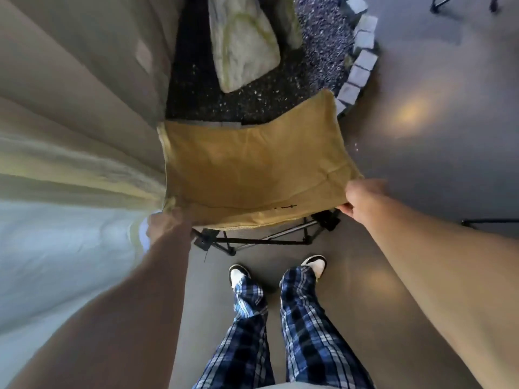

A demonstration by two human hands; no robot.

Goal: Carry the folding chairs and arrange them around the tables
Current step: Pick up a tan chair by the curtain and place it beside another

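Note:
A folding chair (250,169) with tan fabric and a black metal frame (261,240) stands straight in front of me on the grey floor. My left hand (165,223) grips the near left corner of its fabric top. My right hand (362,197) pinches the near right corner. Both arms reach forward and down. My feet stand just behind the chair's frame.
A pale curtain or wall (70,136) runs close along the left. Beyond the chair lies a dark gravel bed (252,99) with a large stone (241,43), edged by grey pavers (359,71). Black legs of other furniture (460,1) show at the top right and right edge (488,221).

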